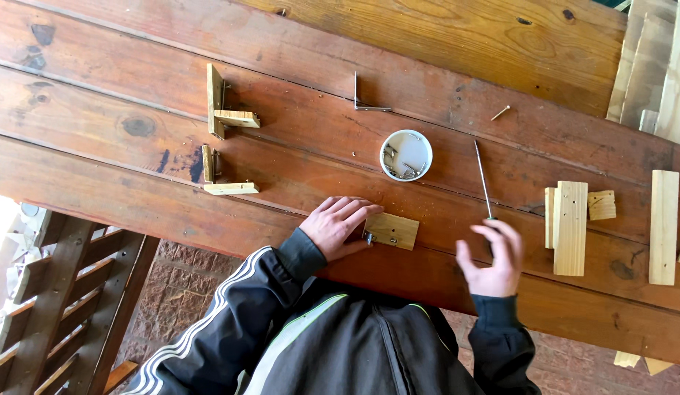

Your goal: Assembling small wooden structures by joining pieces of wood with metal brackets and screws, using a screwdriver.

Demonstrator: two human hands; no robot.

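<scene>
Small wood block (pixel 392 230) flat on worktop (pixel 135 183), touching my left hand (pixel 336 225) fingertips; that hand open, palm down. My right hand (pixel 494 256) loosely curled around screwdriver (pixel 483 179) handle. White screw dish (pixel 406 155) beyond, between hands.

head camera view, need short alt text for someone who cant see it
A person's left hand presses a small flat wooden block on a brown plank table, while the right hand grips a thin metal screwdriver. A round white dish of screws sits behind.
</scene>
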